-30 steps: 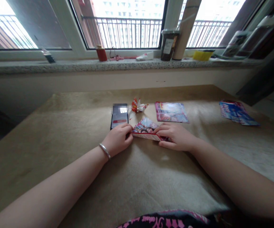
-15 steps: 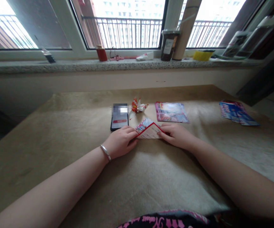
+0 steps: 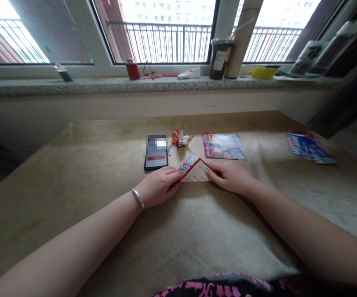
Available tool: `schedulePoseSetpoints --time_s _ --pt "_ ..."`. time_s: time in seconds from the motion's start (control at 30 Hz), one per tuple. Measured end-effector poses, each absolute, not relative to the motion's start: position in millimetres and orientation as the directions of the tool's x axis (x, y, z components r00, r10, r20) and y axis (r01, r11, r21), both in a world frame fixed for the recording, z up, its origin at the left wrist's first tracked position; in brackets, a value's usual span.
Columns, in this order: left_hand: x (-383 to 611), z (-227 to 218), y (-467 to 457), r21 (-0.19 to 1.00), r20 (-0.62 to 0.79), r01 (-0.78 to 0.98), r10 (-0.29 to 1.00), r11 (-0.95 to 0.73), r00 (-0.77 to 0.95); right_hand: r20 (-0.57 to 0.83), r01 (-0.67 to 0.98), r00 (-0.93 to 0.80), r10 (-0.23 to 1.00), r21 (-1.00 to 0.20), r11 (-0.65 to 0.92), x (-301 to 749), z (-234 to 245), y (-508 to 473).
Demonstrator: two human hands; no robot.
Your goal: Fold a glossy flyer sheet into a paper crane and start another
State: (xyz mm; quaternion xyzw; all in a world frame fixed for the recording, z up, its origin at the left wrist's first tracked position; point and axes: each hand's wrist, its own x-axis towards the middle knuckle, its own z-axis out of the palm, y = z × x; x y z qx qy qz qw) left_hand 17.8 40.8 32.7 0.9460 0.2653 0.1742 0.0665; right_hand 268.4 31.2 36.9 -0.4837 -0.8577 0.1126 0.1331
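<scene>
A printed paper sheet (image 3: 195, 171) folded into a triangle with a red edge lies on the tan table cover (image 3: 104, 173) in front of me. My left hand (image 3: 158, 187), with a silver bracelet at the wrist, pinches the paper's left corner with curled fingers. My right hand (image 3: 230, 177) presses closed fingers on the paper's right corner. A phone (image 3: 156, 153) with a lit screen lies just beyond my left hand. A small folded paper figure (image 3: 180, 138) in red and white sits behind the phone's right side.
A flat colourful sheet (image 3: 223, 146) lies beyond my right hand, and more sheets (image 3: 310, 147) at the far right. The stone windowsill (image 3: 104, 85) holds a red cup (image 3: 132, 69), a dark jar (image 3: 219, 58), a yellow container (image 3: 263, 71) and a cardboard tube (image 3: 242, 37).
A second ago the sheet lay lower with its picture side up; both hands have folded its near edge up and over into a triangle. In the last half second almost nothing moved.
</scene>
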Motion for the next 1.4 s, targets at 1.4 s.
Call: schedulePoseSetpoints --time_s 1.4 --pt "21.5 34.7 33.8 0.201 0.277 0.454 0.495 -0.868 0.824 0.217 0.873 -0.310 0.926 -0.321 0.368 260.3 33.2 30.5"
